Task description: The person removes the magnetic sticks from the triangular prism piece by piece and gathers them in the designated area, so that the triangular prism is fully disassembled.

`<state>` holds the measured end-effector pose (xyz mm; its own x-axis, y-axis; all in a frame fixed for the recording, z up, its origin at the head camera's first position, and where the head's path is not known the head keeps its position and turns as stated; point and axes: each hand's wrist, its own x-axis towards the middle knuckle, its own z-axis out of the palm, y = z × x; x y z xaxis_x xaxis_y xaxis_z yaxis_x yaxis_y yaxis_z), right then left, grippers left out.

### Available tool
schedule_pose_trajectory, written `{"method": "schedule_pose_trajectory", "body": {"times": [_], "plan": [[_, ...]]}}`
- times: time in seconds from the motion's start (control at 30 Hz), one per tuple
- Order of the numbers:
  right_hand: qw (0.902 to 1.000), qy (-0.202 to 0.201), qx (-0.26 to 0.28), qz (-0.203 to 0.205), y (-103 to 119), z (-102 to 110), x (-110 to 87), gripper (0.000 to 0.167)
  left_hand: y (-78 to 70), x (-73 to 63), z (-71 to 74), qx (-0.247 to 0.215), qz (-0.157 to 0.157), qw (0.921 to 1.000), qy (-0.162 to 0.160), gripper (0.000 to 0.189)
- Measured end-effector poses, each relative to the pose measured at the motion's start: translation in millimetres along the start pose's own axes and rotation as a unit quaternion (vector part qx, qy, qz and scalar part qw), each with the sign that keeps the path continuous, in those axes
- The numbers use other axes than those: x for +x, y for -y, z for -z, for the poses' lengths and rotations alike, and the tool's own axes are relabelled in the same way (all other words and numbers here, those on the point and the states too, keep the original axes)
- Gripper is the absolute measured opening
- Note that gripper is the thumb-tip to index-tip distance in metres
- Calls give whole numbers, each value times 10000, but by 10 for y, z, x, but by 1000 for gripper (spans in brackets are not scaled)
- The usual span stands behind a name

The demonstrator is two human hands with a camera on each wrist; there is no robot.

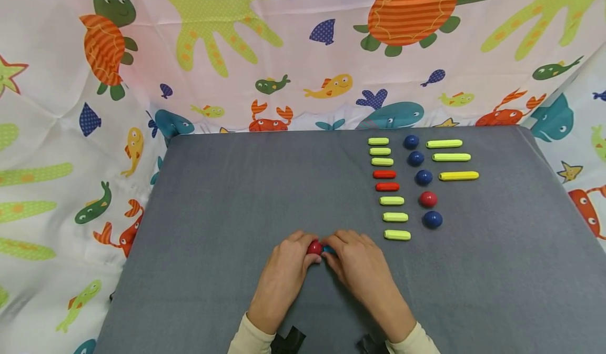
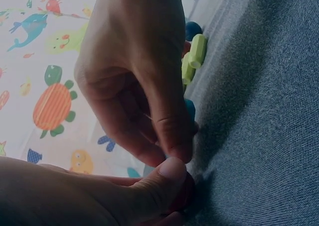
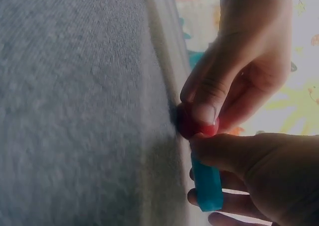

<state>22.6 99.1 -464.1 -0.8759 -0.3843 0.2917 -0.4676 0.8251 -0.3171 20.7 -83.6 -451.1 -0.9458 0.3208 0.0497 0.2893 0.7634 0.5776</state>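
In the head view, my left hand [image 1: 282, 272] pinches a red ball [image 1: 314, 247] between thumb and fingers, low over the grey table. My right hand [image 1: 363, 270] holds a turquoise-blue stick [image 3: 207, 186] whose end meets the ball. The right wrist view shows most of the stick, running along the right fingers with the thumb [image 3: 219, 149] on its ball end. Fingers hide the exact joint between ball and stick. In the left wrist view, the ball [image 2: 183, 193] is mostly covered by the left thumb [image 2: 172, 170].
Right of the hands runs a column of short light-green sticks [image 1: 391, 201] and red sticks [image 1: 387, 186]. Beside it lie several blue balls [image 1: 423, 177] and a red ball [image 1: 428, 199]. Longer yellow-green sticks [image 1: 451, 157] lie farther right. A printed cloth [image 1: 293, 38] hangs behind the table [image 1: 227, 185].
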Motion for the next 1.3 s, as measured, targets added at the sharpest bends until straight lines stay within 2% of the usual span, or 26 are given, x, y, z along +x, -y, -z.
{"method": "schedule_pose_trajectory", "body": {"times": [0.17, 0.37, 0.63, 0.83, 1.13, 1.3], "plan": [[9998, 117, 78, -167, -66, 78, -26, 19, -9, 6, 3, 48, 20, 10000, -5, 34], [9989, 57, 118, -454, -161, 239, -126, 24, -17, 4, 4, 74, 45, 10000, 42, 36], [9967, -280, 115, -752, -388, 476, -384, 31, -7, -2, 2, -28, 36, 10000, 8, 38], [9957, -297, 194, -861, -562, 632, -591, 36, -7, 2, 13, -57, 65, 9999, 66, 38], [9968, -376, 53, -699, -761, 637, -756, 32, -14, -1, 36, -96, 170, 9996, 226, 40], [9971, -211, 61, -732, -804, 597, -793, 31, -21, -7, 30, -49, 156, 9997, 201, 40]]}}
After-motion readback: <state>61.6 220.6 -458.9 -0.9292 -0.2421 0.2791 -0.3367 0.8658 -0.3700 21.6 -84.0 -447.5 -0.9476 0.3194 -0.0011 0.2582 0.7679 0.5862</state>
